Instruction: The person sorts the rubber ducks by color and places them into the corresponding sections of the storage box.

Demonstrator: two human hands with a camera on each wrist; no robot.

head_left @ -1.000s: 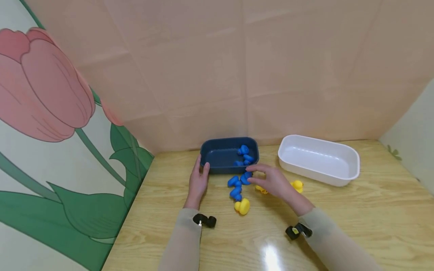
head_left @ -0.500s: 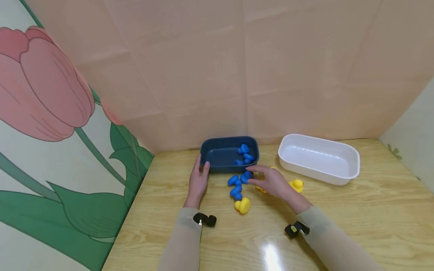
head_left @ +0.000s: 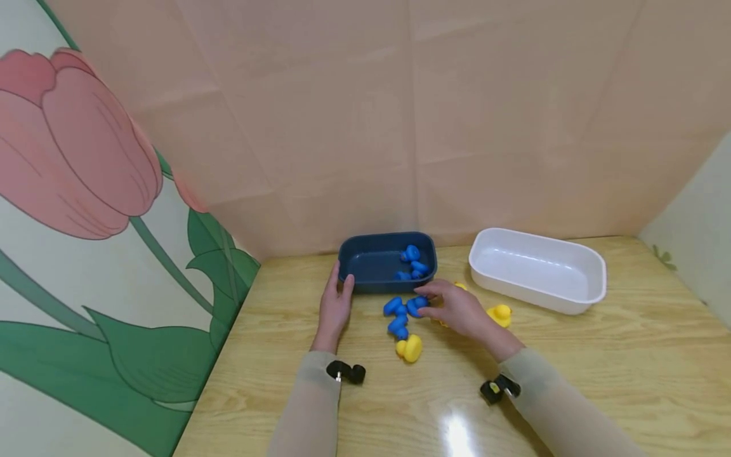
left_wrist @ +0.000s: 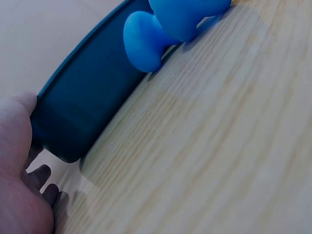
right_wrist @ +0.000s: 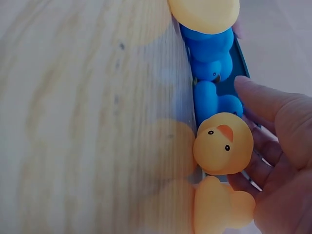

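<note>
My left hand rests against the left end of a dark blue tub, thumb on its front corner and fingers along its side. Several blue rubber ducks lie inside the tub's right end. In front of it, my right hand has thumb and forefinger at either side of a blue rubber duck on the table. Two more blue rubber ducks lie just left of that one. In the right wrist view, a yellow rubber duck stands near my lower fingers, partly overlapping the blue duck.
A white tub stands at the back right. One yellow duck lies nearer me; another yellow duck sits beyond my right wrist, with others partly hidden by the hand. A pink cloth hangs behind the wooden table.
The blue duck at my right fingertips has shifted slightly toward me, away from the dark blue tub, and turned. My right fingers have closed in around it. The left hand stays put.
</note>
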